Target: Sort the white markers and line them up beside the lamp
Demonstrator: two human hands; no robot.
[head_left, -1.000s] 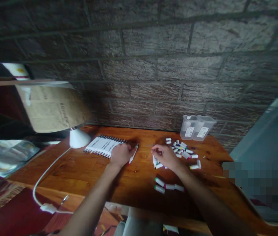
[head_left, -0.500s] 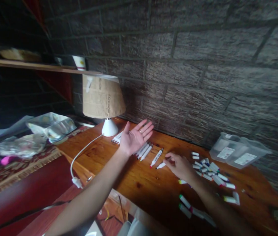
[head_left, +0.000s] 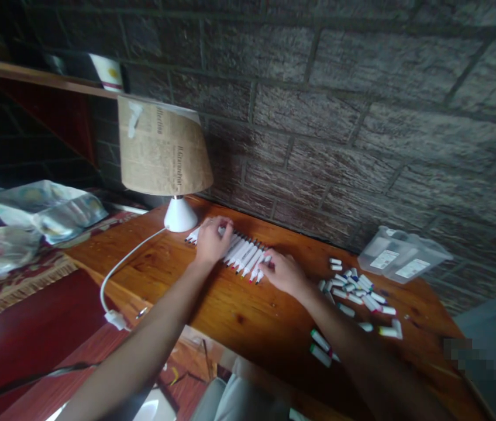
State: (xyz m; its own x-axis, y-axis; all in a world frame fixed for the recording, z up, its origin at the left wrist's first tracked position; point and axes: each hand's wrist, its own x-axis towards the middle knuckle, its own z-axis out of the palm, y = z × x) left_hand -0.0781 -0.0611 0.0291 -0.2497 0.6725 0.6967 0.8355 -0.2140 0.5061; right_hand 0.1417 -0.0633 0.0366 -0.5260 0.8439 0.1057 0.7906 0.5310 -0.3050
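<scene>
A row of white markers lies side by side on the wooden table, coloured tips toward me. My left hand rests over the left part of the row, fingers loosely curved with a gap between thumb and fingers; it hides some markers. At the right end, my right hand has thumb and fingers closed on the last marker, which lies against the row. Right of that hand is a scattered pile of marker caps. Two green-ended pieces lie nearer me, partly beside my right forearm.
A lamp with a newsprint shade stands at the left back, its white cord hanging over the table's edge. Clear plastic containers stand at the right back against the brick wall. Plastic packages lie at far left.
My left hand has turned from palm up, raised, to down on the markers. My right hand has moved left with its marker, and the separate markers now sit close against the row.
</scene>
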